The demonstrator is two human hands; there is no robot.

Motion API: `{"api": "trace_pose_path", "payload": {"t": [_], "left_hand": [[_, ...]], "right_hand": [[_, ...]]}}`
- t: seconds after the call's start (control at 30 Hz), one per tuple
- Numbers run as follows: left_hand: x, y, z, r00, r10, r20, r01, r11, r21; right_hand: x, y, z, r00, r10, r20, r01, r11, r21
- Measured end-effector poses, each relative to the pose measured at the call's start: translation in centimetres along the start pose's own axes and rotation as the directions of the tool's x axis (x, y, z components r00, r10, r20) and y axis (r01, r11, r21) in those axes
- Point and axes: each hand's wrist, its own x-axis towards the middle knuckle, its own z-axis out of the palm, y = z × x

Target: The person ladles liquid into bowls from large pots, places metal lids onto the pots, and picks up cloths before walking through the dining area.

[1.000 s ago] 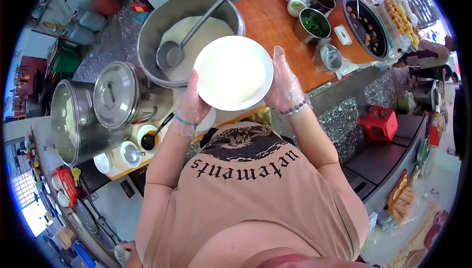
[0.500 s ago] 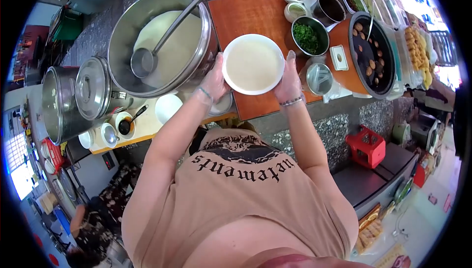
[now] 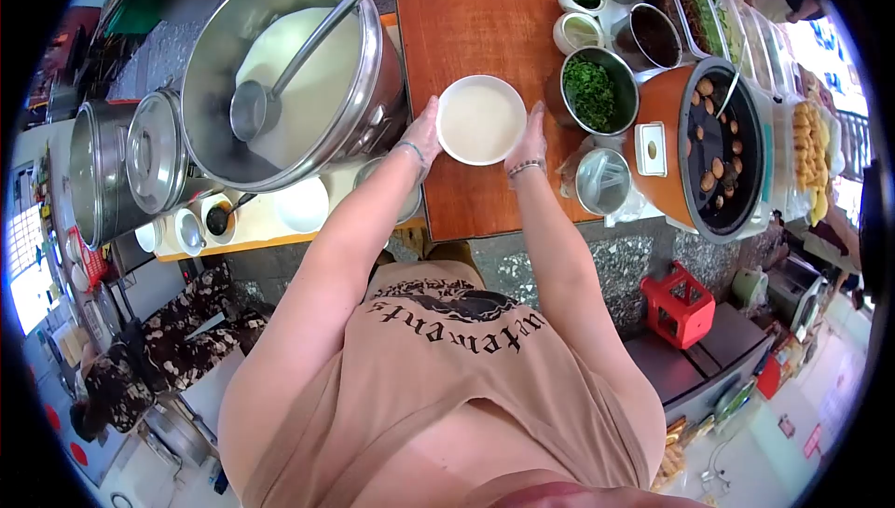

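While the white, round, smooth-walled bowl (image 3: 480, 159) was positioned over the middle of the reddish-brown, rectangular wooden tabletop (image 3: 466, 23), I supported it from opposite sides. Whether its base touched the wood, I could not tell from above. It contained a pale, opaque liquid (image 3: 481, 118) that spread nearly across the opening; in my judgement, a level rim and slow, even motion were essential to prevent spillage. My clear-gloved left hand (image 3: 424, 133) and my clear-gloved right hand (image 3: 530, 143) grasped the outer wall, thumbs clear of the liquid; the fingertips underneath were hidden. Equal pressure from each palm was advisable, since a stronger push from one side could have tilted the load.

To the left stood the large, round, shiny steel pot (image 3: 210, 56), with a long-handled steel ladle (image 3: 317, 42) leaning across its rim. To the right, near my right hand, stood the round steel container (image 3: 626, 89) of chopped green herbs (image 3: 587, 93), with the orange, dark-lined cooker (image 3: 667, 98) beyond it. Centring the bowl between these vessels, I judged, gave both hands adequate clearance for a clean release.
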Motion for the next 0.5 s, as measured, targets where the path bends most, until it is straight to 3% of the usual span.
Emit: {"api": "trace_pose_path", "payload": {"t": [0.07,0.17,0.2,0.27,0.3,0.37,0.43,0.47,0.5], "left_hand": [[-1.0,0.6,0.4,0.994,-0.018,-0.108,0.026,0.997,0.073],[-1.8,1.0,-0.3,0.998,-0.011,-0.059,0.018,0.992,0.128],[-2.3,1.1,-0.3,0.998,-0.008,-0.059,0.015,0.992,0.125],[-4.0,1.1,-0.5,0.994,-0.017,-0.108,0.054,0.938,0.342],[-4.7,0.9,-1.3,0.994,-0.014,-0.104,0.049,0.938,0.343],[-6.6,0.3,-3.3,0.999,0.038,-0.023,-0.022,0.871,0.49],[-10.6,0.6,-4.0,0.996,0.047,0.078,-0.08,0.858,0.508],[-12.8,0.7,-5.1,0.985,0.044,0.166,-0.127,0.84,0.528],[-16.0,1.6,-4.7,0.982,0.032,0.184,-0.126,0.842,0.525]], "right_hand": [[0.5,0.1,-0.4,1.0,0.014,0.023,-0.014,1.0,-0.009],[1.0,0.3,-0.8,0.994,-0.043,0.096,0.046,0.998,-0.03],[1.2,0.4,-0.9,0.994,-0.074,0.075,0.078,0.996,-0.053],[0.9,0.4,-0.7,0.992,-0.108,0.058,0.112,0.991,-0.075],[0.5,0.2,-0.5,0.987,-0.162,-0.022,0.158,0.98,-0.124],[-1.4,0.0,-0.9,0.967,-0.232,-0.106,0.213,0.962,-0.169],[-4.3,-0.1,-2.2,0.807,-0.589,0.044,0.534,0.695,-0.481],[-4.6,0.6,-3.5,0.792,-0.61,0.015,0.503,0.64,-0.581],[-6.8,0.9,-3.8,0.815,-0.558,0.157,0.536,0.624,-0.568]]}}
